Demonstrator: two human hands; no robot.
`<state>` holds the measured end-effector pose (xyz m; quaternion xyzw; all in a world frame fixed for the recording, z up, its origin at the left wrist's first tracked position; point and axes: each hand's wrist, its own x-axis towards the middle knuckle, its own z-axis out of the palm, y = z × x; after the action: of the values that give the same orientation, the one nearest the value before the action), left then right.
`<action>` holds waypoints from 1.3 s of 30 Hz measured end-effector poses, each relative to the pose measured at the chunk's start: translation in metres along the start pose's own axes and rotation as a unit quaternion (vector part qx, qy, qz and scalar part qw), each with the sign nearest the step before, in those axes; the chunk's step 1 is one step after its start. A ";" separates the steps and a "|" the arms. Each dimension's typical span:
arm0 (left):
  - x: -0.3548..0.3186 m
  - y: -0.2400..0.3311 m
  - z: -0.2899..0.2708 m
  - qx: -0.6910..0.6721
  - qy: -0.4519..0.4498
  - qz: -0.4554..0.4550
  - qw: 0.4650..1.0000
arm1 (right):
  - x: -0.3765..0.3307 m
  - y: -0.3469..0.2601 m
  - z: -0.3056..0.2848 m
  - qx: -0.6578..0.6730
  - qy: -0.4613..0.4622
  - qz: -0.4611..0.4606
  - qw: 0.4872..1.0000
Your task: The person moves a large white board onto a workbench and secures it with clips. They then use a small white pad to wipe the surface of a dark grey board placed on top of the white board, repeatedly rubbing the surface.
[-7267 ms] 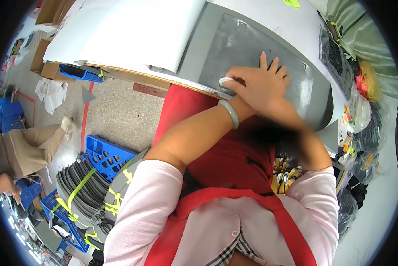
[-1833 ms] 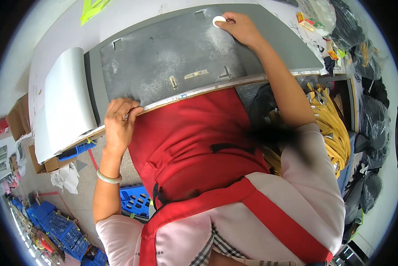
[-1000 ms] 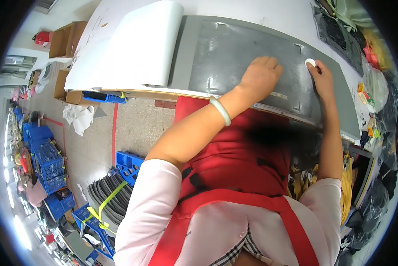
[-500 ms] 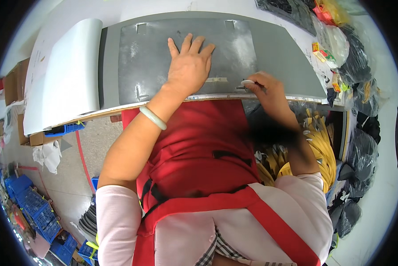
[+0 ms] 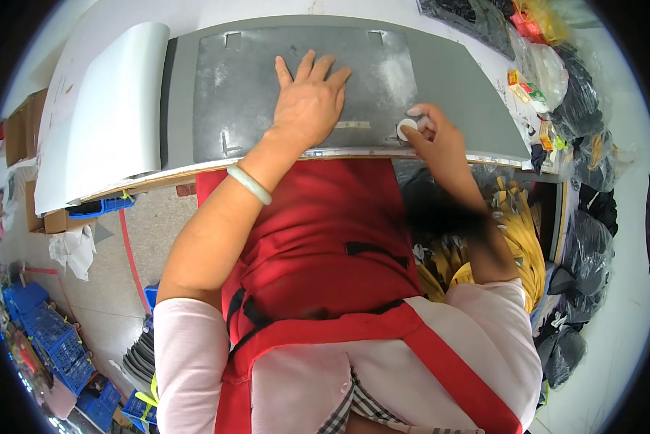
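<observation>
My left hand lies flat on a dark grey template sheet, its fingers spread and pointing away from me. The template has angular cut-out slots near its corners and white smudges on its surface. Under it lies a larger grey sheet that shows on the right and along the far edge. My right hand pinches a round white piece of tailor's chalk between thumb and fingers. The chalk is over the near right slot, its flat face turned up; whether it touches the sheet I cannot tell.
At the left end of the table rests a rolled-over white sheet. Small boxes and plastic bags crowd the right side. Below the table's right end hang yellow strips. Blue crates stand on the floor at left.
My right hand has turned and risen slightly, so the chalk shows its round face instead of its edge. My left hand stays pressed on the template.
</observation>
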<state>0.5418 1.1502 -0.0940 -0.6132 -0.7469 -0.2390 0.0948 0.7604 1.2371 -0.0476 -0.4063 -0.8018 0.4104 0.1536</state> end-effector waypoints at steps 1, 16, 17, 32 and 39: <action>0.000 0.000 0.000 0.002 -0.002 0.002 1.000 | -0.001 0.002 0.003 0.011 0.018 -0.009 1.000; 0.002 0.002 -0.008 -0.031 -0.012 -0.012 0.999 | 0.112 -0.027 -0.020 -0.044 0.027 -0.057 0.997; 0.004 0.002 -0.009 -0.029 -0.016 -0.013 0.999 | 0.128 -0.024 -0.018 -0.082 0.049 -0.099 0.991; 0.003 0.001 -0.008 -0.045 -0.013 -0.025 0.999 | 0.192 -0.015 -0.003 -0.311 0.058 -0.205 0.926; 0.003 0.001 -0.007 -0.032 -0.021 -0.028 0.999 | 0.188 -0.013 0.008 -0.126 0.082 -0.075 0.986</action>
<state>0.5405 1.1498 -0.0862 -0.5998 -0.7576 -0.2519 0.0526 0.6324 1.3745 -0.0586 -0.3937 -0.8598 0.2591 0.1965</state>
